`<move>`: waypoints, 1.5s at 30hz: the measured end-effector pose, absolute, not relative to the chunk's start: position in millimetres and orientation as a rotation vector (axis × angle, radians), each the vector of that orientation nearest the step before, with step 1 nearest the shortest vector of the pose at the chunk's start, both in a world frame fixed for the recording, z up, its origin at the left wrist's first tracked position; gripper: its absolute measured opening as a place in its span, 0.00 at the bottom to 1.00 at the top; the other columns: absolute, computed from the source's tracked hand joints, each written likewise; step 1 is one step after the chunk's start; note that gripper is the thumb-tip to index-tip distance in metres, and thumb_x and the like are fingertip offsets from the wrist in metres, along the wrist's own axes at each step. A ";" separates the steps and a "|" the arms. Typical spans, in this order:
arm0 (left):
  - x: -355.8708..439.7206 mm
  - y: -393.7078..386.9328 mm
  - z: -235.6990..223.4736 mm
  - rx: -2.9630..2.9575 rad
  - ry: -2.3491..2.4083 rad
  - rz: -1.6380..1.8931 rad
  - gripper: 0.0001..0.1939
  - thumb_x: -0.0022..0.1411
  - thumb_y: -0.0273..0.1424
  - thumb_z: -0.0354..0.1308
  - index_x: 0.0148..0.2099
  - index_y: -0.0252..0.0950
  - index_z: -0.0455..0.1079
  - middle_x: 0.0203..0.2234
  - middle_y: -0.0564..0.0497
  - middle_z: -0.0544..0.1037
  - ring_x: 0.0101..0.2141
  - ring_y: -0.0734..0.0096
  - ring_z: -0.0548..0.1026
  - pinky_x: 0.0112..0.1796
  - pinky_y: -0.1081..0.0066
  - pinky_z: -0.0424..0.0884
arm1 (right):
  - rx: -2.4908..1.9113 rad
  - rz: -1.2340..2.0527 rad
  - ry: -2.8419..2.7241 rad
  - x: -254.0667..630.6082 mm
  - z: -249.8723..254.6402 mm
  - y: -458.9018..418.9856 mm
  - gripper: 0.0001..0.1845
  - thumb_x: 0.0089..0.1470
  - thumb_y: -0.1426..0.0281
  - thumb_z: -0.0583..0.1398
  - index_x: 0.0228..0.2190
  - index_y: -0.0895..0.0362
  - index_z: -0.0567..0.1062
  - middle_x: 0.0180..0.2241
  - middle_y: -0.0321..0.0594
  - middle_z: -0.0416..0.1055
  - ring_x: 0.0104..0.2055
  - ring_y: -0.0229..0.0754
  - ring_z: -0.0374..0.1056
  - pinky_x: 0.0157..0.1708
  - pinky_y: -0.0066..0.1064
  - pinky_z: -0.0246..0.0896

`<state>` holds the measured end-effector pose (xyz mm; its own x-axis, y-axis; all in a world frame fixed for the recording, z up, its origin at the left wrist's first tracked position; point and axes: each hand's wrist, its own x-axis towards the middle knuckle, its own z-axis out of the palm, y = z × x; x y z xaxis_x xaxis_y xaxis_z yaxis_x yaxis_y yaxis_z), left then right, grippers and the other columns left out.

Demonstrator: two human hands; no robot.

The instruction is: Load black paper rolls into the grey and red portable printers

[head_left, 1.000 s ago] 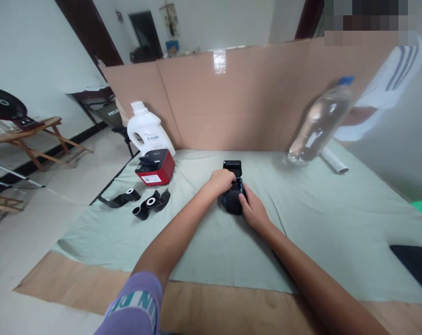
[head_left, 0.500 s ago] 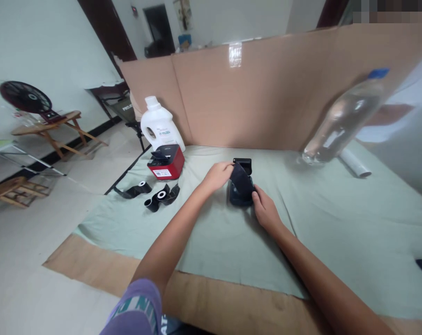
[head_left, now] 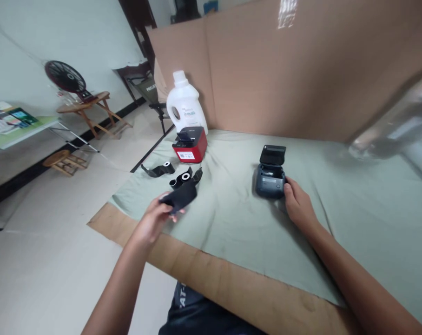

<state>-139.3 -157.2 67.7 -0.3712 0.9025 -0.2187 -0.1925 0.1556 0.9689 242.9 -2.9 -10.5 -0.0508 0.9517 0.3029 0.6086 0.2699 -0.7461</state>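
Observation:
My left hand (head_left: pixel 158 215) is closed on a dark strip of black label paper (head_left: pixel 180 197), slightly blurred, over the cloth's near left side. Just behind the strip lie two black rolls (head_left: pixel 185 177) with white cores and loose tails, side by side. Another black roll (head_left: pixel 164 169) rests farther left, its tail curling out. My right hand (head_left: pixel 300 200) grips the right side of a small dark label printer (head_left: pixel 271 180), thumb on its edge. The printer's lid (head_left: pixel 273 154) is raised, and its inner bay shows. A red and black label printer (head_left: pixel 190 148) stands behind the rolls.
A white jug (head_left: pixel 186 104) stands behind the red printer. Brown cardboard (head_left: pixel 267 79) forms a wall at the back. A large clear bottle (head_left: pixel 388 118) leans at right, blurred. The green cloth (head_left: pixel 232 223) covers a wooden board (head_left: pixel 228 284).
My left hand has carried the black strip away from the dark printer, leftward toward the rolls. My right hand has stayed on the printer. The view has turned left and down.

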 end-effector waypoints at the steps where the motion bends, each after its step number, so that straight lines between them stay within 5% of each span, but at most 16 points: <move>1: -151.2 -158.1 68.6 0.702 1.504 1.528 0.20 0.44 0.33 0.68 0.42 0.35 0.70 0.29 0.53 0.72 0.25 0.73 0.70 0.22 0.75 0.67 | -1.431 0.548 -1.753 242.8 -10.4 -2.8 0.33 0.68 0.50 0.47 0.60 0.59 0.72 0.58 0.54 0.73 0.61 0.59 0.69 0.61 0.55 0.62; 7: -219.0 -133.9 63.7 0.754 1.860 1.717 0.24 0.44 0.41 0.71 0.38 0.37 0.65 0.30 0.56 0.68 0.29 0.71 0.70 0.24 0.76 0.67 | -1.455 0.522 -1.770 243.4 -10.7 -1.4 0.33 0.67 0.52 0.47 0.60 0.60 0.72 0.58 0.55 0.73 0.60 0.59 0.69 0.60 0.54 0.62; 13: -253.4 -89.5 30.4 1.197 2.455 1.345 0.16 0.56 0.43 0.61 0.39 0.37 0.68 0.32 0.49 0.73 0.37 0.61 0.74 0.44 0.62 0.73 | -1.491 0.533 -1.770 243.3 -9.4 -2.2 0.33 0.67 0.53 0.47 0.60 0.60 0.71 0.59 0.55 0.72 0.62 0.59 0.68 0.61 0.52 0.62; 17: -248.2 -80.4 9.0 1.347 2.579 1.259 0.18 0.61 0.43 0.60 0.47 0.35 0.72 0.44 0.41 0.79 0.47 0.53 0.76 0.52 0.57 0.71 | -1.495 0.525 -1.781 244.4 -10.6 -2.3 0.33 0.67 0.53 0.47 0.61 0.59 0.71 0.59 0.54 0.73 0.61 0.58 0.69 0.60 0.52 0.62; 23: -246.3 -83.7 -7.0 1.563 2.506 1.119 0.21 0.63 0.38 0.60 0.55 0.34 0.73 0.49 0.40 0.79 0.49 0.51 0.77 0.53 0.57 0.72 | -1.511 0.505 -1.788 244.7 -9.3 -1.7 0.31 0.67 0.55 0.48 0.60 0.59 0.72 0.59 0.53 0.73 0.61 0.57 0.69 0.60 0.51 0.63; 31: -210.2 -91.5 6.4 1.861 2.755 0.925 0.28 0.70 0.35 0.51 0.69 0.35 0.64 0.65 0.37 0.65 0.61 0.40 0.64 0.60 0.46 0.61 | -1.494 0.512 -1.779 243.5 -10.0 -1.5 0.30 0.67 0.55 0.48 0.60 0.59 0.72 0.58 0.54 0.73 0.61 0.58 0.69 0.60 0.53 0.63; 37: -189.1 -104.6 11.4 2.116 2.697 0.791 0.21 0.67 0.42 0.59 0.58 0.38 0.74 0.58 0.39 0.73 0.56 0.40 0.66 0.53 0.48 0.62 | -1.485 0.496 -1.794 243.6 -11.2 -0.4 0.32 0.67 0.55 0.47 0.60 0.60 0.72 0.58 0.55 0.73 0.60 0.59 0.69 0.60 0.53 0.62; 40: -187.0 -101.1 8.0 2.110 2.725 0.711 0.16 0.66 0.38 0.60 0.52 0.37 0.76 0.55 0.38 0.75 0.55 0.38 0.67 0.50 0.48 0.63 | -1.484 0.506 -1.791 243.2 -10.2 -0.4 0.32 0.67 0.54 0.47 0.60 0.60 0.71 0.59 0.55 0.73 0.61 0.58 0.69 0.61 0.52 0.62; 45: -189.9 -96.6 14.9 2.103 2.611 1.063 0.13 0.71 0.36 0.54 0.49 0.36 0.74 0.42 0.40 0.80 0.47 0.48 0.75 0.49 0.53 0.66 | -1.460 0.524 -1.806 244.9 -13.3 1.9 0.30 0.67 0.54 0.48 0.59 0.59 0.71 0.59 0.56 0.73 0.60 0.60 0.69 0.60 0.54 0.62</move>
